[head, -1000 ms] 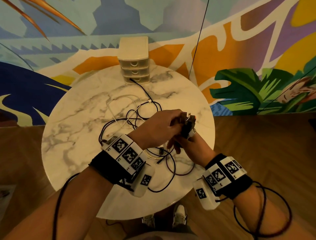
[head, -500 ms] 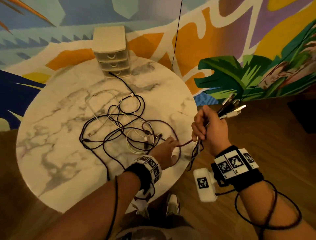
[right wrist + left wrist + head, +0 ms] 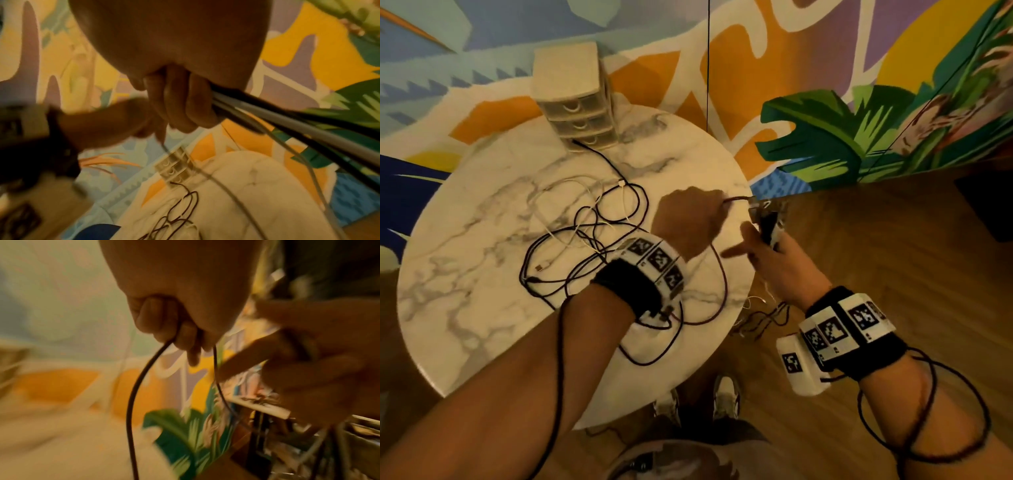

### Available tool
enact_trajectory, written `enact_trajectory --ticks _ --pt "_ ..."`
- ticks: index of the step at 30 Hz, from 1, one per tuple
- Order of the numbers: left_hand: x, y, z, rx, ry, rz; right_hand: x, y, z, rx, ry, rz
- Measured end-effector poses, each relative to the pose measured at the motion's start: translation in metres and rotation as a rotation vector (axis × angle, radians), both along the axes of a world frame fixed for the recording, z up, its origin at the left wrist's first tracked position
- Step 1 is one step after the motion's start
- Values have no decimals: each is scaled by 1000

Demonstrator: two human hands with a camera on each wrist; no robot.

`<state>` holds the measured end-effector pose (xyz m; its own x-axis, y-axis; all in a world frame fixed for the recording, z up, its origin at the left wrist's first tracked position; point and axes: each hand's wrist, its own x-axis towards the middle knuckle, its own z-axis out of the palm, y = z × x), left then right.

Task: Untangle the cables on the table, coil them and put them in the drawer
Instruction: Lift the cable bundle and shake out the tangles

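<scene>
At the bench's right edge the left hand point(image 3: 690, 222) pinches a dark red cable point(image 3: 723, 277) between curled fingers point(image 3: 162, 321); the cable runs from the fingers toward the right hand point(image 3: 779, 260) and loops back down over the bench point(image 3: 465, 308) near its right edge. Just off that edge, the right hand holds a bundle of plug ends point(image 3: 768, 219), its fingers point(image 3: 180, 104) curled round several cables, with the index finger pointing left. A tangle point(image 3: 585, 240) of black and white cables lies around the bench's middle, one black end reaching the drawer unit point(image 3: 575, 99) at the far edge. All three drawers look closed. More cable hangs below the right hand, off the bench.
</scene>
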<state>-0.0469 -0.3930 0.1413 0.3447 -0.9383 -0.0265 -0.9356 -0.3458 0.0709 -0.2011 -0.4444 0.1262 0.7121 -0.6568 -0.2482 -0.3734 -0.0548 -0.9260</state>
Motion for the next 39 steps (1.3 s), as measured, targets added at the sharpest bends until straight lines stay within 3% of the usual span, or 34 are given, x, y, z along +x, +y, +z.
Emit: enact_trajectory --ticks 4,10,14,17,19,22,26,29,32,35,37,39 --pt "-37 -19 42 -8 -86 -211 0 0 7 83 -173 -152" --pt "-33 -14 15 -109 375 -252 -4 -14 10 217 -267 -435" --pt "-12 3 -43 -124 634 78 -13 -27 6 157 -256 -488" --pt "29 31 -82 11 588 367 -24 -34 10 97 -294 -542" --pt "48 37 -88 64 575 485 -33 -39 10 61 -294 -543" --pt "42 12 -55 -19 754 452 -42 -39 7 59 -289 -554" --pt "2 -34 20 -376 1001 277 -56 -43 11 109 -285 -634" --pt "-18 -50 58 -655 964 163 -67 -51 15 154 -297 -691" --pt "-32 -57 66 -747 907 44 -78 -58 13 90 -292 -649" --pt "-41 -68 46 -660 1064 83 -90 -64 11 41 -277 -639" --pt "-52 -69 18 -434 1205 144 -96 -66 10 19 -268 -666" --pt "-65 -62 -27 -109 1144 140 -101 -68 10 -10 -269 -677"
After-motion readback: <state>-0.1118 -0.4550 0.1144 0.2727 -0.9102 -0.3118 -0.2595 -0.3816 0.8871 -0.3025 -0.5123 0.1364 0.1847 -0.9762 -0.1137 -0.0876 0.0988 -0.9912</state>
